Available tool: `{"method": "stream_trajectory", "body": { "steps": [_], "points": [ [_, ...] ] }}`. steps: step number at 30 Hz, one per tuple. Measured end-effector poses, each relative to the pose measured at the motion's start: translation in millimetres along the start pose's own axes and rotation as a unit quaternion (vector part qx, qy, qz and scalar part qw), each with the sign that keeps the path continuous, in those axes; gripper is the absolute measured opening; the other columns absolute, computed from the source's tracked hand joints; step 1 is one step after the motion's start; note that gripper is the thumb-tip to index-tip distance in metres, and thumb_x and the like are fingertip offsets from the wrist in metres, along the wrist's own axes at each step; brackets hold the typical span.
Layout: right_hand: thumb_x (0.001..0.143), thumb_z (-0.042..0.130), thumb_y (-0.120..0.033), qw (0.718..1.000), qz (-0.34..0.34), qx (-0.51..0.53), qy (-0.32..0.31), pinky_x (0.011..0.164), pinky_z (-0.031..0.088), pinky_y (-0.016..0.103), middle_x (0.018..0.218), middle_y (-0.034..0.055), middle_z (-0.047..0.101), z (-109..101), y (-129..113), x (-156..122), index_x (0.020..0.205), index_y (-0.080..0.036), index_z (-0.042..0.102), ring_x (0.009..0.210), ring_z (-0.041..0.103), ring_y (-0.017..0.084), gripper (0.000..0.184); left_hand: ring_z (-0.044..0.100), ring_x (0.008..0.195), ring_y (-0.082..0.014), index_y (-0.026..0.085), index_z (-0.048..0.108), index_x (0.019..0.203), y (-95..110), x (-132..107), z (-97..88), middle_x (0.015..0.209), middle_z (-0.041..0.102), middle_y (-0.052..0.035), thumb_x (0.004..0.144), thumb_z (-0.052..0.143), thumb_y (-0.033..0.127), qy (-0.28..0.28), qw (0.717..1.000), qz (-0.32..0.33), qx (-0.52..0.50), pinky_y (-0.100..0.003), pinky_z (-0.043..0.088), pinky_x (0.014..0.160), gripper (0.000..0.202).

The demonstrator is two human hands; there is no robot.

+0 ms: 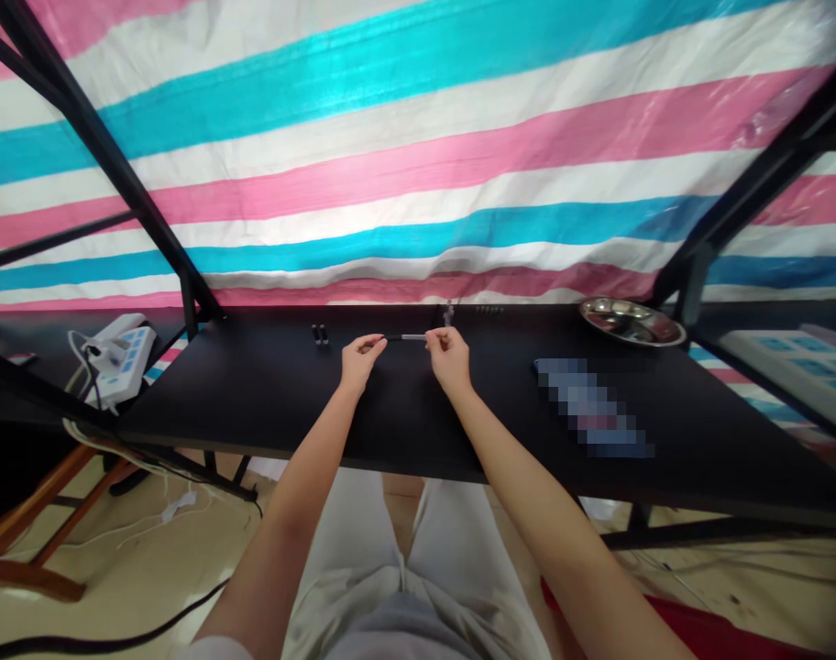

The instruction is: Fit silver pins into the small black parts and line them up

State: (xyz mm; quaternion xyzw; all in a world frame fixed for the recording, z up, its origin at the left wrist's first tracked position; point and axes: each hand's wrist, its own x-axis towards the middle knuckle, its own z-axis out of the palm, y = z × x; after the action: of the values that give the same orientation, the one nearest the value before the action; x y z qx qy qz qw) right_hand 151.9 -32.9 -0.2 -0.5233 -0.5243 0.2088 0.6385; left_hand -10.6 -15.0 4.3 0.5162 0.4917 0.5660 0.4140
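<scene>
A slim pen (404, 337), black toward the left and pale, see-through toward the right, is held level above the black table (267, 394). My left hand (358, 361) pinches its dark end between thumb and fingertips. At the pale end, my right hand (452, 359) has its fingers closed in a similar pinch. Two short dark pieces with pale ends (320, 335) stand or lie side by side left of my left hand; their kind is too small to tell. Just behind my right hand is a small cluster of clear pieces (448, 313).
Several tiny items (490, 310) form a row along the table's back edge. A round metal dish (674, 337) sits at the back right, with a blurred-out flat blue object (583, 403) in front. Black metal posts (149, 220) flank the table; a power strip (133, 359) lies left.
</scene>
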Motion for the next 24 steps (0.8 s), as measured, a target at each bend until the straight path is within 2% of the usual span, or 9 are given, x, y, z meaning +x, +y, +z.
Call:
{"method": "stream_trajectory", "body": {
  "steps": [5, 12, 19, 22, 24],
  "points": [
    [0.076, 0.05, -0.046, 1.0, -0.001, 0.021, -0.012, 0.063, 0.043, 0.029, 0.061, -0.0002, 0.054, 1, 1, 0, 0.073, -0.019, 0.051, 0.059, 0.052, 0.013, 0.028, 0.048, 0.056, -0.0075, 0.014, 0.07, 0.086, -1, 0, -0.3, 0.074, 0.065, -0.0038, 0.062, 0.071, 0.035, -0.009, 1.0, 0.0, 0.013, -0.021, 0.04, 0.052, 0.032],
    [0.073, 0.052, -0.052, 0.997, 0.011, 0.039, -0.058, 0.061, 0.044, 0.029, 0.06, -0.0004, 0.055, 4, 4, -1, 0.072, -0.019, 0.052, 0.058, 0.053, 0.013, 0.033, 0.054, 0.065, -0.0105, 0.018, 0.071, 0.082, -7, -2, 1.1, 0.082, 0.066, -0.0043, 0.065, 0.069, 0.036, -0.104, 0.988, 0.1, 0.057, -0.026, 0.046, 0.066, 0.025],
    [0.072, 0.052, -0.055, 0.996, 0.028, 0.042, -0.07, 0.06, 0.044, 0.029, 0.06, -0.0006, 0.055, 5, 9, -1, 0.073, -0.019, 0.052, 0.057, 0.052, 0.013, 0.036, 0.055, 0.065, -0.0112, 0.018, 0.07, 0.082, -8, -3, 1.9, 0.079, 0.066, -0.004, 0.068, 0.067, 0.034, -0.095, 0.981, 0.141, 0.093, -0.025, 0.044, 0.062, 0.021],
    [0.072, 0.053, -0.054, 0.996, 0.029, 0.043, -0.066, 0.059, 0.043, 0.028, 0.059, -0.0006, 0.055, 4, 10, 0, 0.073, -0.019, 0.052, 0.056, 0.051, 0.013, 0.035, 0.055, 0.065, -0.0117, 0.019, 0.07, 0.08, -3, -2, 2.1, 0.077, 0.064, -0.0038, 0.071, 0.065, 0.031, -0.101, 0.964, 0.198, 0.148, -0.025, 0.043, 0.06, 0.016],
    [0.072, 0.053, -0.053, 0.997, 0.029, 0.045, -0.063, 0.058, 0.042, 0.028, 0.059, -0.0005, 0.055, 4, 10, 1, 0.073, -0.019, 0.052, 0.055, 0.05, 0.012, 0.035, 0.057, 0.07, -0.0132, 0.02, 0.07, 0.08, 4, -1, 2.4, 0.077, 0.064, -0.0043, 0.074, 0.064, 0.029, -0.111, 0.944, 0.247, 0.189, -0.026, 0.044, 0.063, 0.013]
  ]
}}
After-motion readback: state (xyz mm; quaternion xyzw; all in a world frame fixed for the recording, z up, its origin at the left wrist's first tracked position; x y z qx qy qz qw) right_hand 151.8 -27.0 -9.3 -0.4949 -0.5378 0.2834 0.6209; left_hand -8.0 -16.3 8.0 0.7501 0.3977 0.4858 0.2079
